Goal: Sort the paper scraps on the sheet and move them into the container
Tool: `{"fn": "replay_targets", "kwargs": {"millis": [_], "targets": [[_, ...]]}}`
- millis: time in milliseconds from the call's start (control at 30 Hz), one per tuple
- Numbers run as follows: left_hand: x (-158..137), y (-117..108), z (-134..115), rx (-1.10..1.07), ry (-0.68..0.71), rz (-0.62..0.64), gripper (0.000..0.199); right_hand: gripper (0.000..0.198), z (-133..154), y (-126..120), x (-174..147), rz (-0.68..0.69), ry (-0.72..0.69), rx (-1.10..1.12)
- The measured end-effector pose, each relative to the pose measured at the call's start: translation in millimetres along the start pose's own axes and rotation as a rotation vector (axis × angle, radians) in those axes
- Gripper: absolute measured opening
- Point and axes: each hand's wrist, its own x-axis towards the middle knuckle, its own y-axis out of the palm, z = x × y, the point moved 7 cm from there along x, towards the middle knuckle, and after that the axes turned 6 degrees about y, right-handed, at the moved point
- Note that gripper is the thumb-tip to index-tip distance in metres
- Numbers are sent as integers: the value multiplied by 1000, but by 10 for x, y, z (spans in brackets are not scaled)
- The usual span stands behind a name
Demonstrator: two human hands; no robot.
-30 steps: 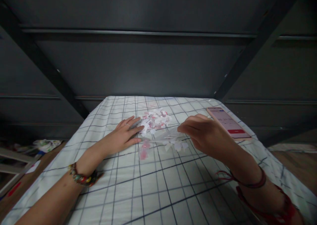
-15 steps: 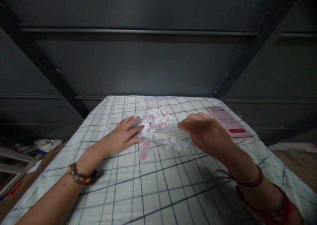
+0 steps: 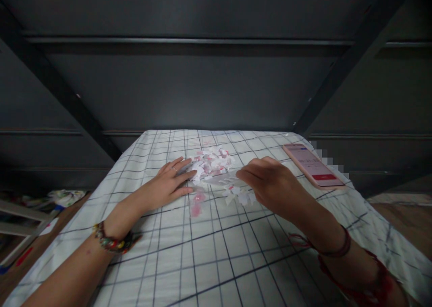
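A heap of torn white and pink paper scraps [image 3: 212,160] lies on the checked cloth. My left hand [image 3: 168,183] rests flat with its fingers spread, the fingertips at the heap's left edge. Fingers and thumb of my right hand [image 3: 266,176] pinch the right end of a clear plastic piece [image 3: 221,180], which stretches toward my left hand along the heap's near side. Whether it is a bag or a sheet I cannot tell. Just below it is a smaller group of white scraps [image 3: 241,196]. A pink translucent piece [image 3: 196,204] lies nearer to me.
A phone in a pink case [image 3: 312,166] with its screen lit lies to the right of my right hand. The white checked cloth [image 3: 202,262] covers the surface up to a dark panelled wall [image 3: 209,86]. Past the left edge stands a pale rail [image 3: 25,214].
My right hand has shifted slightly left, toward the heap, with the clear plastic piece in its pinch. My left hand has stayed in place.
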Motion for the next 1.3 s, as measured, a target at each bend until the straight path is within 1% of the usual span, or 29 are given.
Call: {"fn": "replay_targets", "kwargs": {"millis": [100,267,467,633,800,933,1133,1300], "targets": [[-4,7,9,-3,-1,-3,57,33,19,4,-4,32,-26,25],[-3,17,20,-9,3,-10,55,34,-3,-66,8,-47,-9,-13],[1,16,21,-19,-1,-6,54,32,28,-34,13,-4,-27,-11],[-5,7,11,-15,10,-13,54,32,2,-60,5,-31,-34,-19],[9,-11,-44,-23,39,-20,50,33,-35,-38,12,28,3,-46],[33,-18,-118,-51,82,14,46,34,-74,-42,15,76,42,-92],[48,-49,-141,-64,73,8,46,35,-130,-23,-5,99,60,-82],[59,-30,-171,-51,109,24,48,36,-124,-10,-6,100,52,-60]]}}
